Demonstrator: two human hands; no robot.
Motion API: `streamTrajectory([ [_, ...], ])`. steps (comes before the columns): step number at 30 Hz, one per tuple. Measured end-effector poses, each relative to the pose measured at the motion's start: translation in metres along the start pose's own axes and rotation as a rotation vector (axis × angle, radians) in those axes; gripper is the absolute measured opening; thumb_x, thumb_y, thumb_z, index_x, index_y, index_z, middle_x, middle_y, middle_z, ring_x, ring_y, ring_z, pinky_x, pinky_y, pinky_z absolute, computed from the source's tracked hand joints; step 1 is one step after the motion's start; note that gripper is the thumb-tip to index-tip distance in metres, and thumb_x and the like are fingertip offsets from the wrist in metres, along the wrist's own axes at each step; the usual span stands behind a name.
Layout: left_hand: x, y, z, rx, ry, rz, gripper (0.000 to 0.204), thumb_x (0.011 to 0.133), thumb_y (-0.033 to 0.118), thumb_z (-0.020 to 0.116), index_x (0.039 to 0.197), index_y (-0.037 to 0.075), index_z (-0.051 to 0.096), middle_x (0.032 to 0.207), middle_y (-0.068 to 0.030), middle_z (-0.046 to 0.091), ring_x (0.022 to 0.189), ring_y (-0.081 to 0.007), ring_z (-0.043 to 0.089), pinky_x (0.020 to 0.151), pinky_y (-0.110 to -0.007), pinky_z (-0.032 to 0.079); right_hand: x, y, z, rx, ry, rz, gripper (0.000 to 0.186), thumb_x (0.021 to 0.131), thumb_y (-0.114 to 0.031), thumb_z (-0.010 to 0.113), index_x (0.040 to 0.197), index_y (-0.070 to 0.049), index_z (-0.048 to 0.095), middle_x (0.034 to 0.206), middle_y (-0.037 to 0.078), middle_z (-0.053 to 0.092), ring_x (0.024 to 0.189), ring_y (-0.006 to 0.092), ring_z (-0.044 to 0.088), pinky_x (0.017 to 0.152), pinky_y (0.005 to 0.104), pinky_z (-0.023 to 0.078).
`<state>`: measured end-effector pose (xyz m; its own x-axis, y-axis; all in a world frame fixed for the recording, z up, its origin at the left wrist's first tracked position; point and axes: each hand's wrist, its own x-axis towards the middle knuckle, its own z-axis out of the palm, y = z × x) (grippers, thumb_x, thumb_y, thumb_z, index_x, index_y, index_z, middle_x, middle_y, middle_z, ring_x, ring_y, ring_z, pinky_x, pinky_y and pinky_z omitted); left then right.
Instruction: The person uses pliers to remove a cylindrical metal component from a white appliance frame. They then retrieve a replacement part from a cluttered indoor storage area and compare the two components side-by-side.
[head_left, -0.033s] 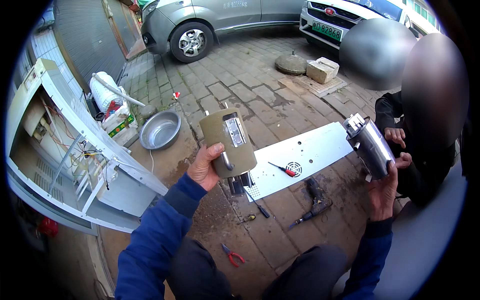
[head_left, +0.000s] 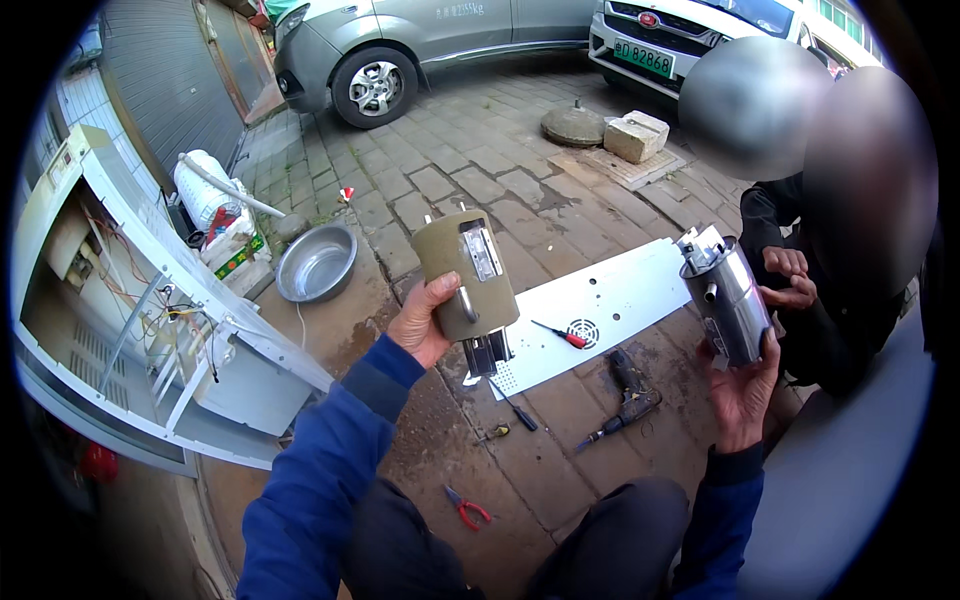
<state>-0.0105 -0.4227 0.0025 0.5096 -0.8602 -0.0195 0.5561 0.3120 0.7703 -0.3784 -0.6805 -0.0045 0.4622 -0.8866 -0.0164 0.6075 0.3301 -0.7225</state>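
My left hand (head_left: 425, 322) grips an olive-coated cylindrical tank (head_left: 447, 275) by its side, thumb beside a bent metal pipe stub. A metal bracket is fixed to the tank's wall, and more metal parts stick out at its bottom. On the right, my right hand (head_left: 742, 395) is closed round the lower end of a shiny steel tank (head_left: 738, 305), which tilts slightly. This one has a short side pipe and pale fittings on top. A co-worker's hands (head_left: 790, 280) are close beside the steel tank; whether they touch it I cannot tell.
Below the tanks lie a perforated white panel (head_left: 630, 300), a red screwdriver (head_left: 560, 334), a black-handled screwdriver (head_left: 517, 408), a power drill (head_left: 628, 395) and red pliers (head_left: 467, 507). At left stand an opened white cabinet (head_left: 230, 345) with loose wires and a metal basin (head_left: 317, 262).
The steel tank has moved left and stands more upright in my right hand. The olive tank has shifted slightly right. The co-worker's hands have changed position a little.
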Motion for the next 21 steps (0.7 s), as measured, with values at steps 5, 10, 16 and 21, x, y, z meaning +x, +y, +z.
streamTrajectory([
  [5, 0.095, -0.08, 0.029, -0.201, 0.071, -0.031, 0.076, 0.091, 0.052, 0.078, 0.147, 0.01, 0.049, 0.138, -0.0136, 0.061, 0.126, -0.0329, 0.063, 0.103, -0.062, 0.053, -0.088, 0.012, 0.039, 0.252, 0.097, 0.016, 0.073, 0.089, -0.042, 0.08, 0.146, -0.01, 0.049, 0.145, 0.017, 0.055, 0.129, 0.0347, 0.056, 0.103, 0.062, 0.051],
  [10, 0.134, -0.199, 0.122, -0.49, 0.024, -0.186, 0.077, 0.087, 0.049, 0.082, 0.148, 0.016, 0.049, 0.142, -0.0097, 0.058, 0.131, -0.0332, 0.056, 0.106, -0.068, 0.043, -0.141, 0.009, 0.028, 0.294, 0.04, 0.019, 0.085, 0.087, -0.047, 0.079, 0.152, -0.005, 0.043, 0.144, 0.019, 0.058, 0.126, 0.0364, 0.061, 0.101, 0.0608, 0.054],
  [16, 0.153, -0.284, 0.216, -0.616, -0.33, -0.253, 0.084, 0.092, 0.067, 0.064, 0.148, 0.005, 0.05, 0.138, -0.0197, 0.063, 0.123, -0.0345, 0.064, 0.1, -0.056, 0.054, -0.135, -0.002, 0.006, 0.286, 0.009, 0.104, 0.09, 0.086, -0.042, 0.079, 0.153, 0.004, 0.04, 0.145, 0.022, 0.057, 0.13, 0.0368, 0.06, 0.107, 0.0578, 0.05],
  [21, 0.154, -0.326, 0.265, -0.82, -0.302, -0.35, 0.108, 0.083, 0.069, 0.075, 0.161, 0.008, 0.032, 0.162, -0.0178, 0.039, 0.148, -0.0379, 0.04, 0.118, -0.067, 0.034, -0.121, -0.001, -0.016, 0.328, 0.051, 0.113, 0.087, 0.087, -0.037, 0.078, 0.151, 0.007, 0.04, 0.144, 0.023, 0.057, 0.131, 0.0349, 0.059, 0.109, 0.054, 0.049],
])
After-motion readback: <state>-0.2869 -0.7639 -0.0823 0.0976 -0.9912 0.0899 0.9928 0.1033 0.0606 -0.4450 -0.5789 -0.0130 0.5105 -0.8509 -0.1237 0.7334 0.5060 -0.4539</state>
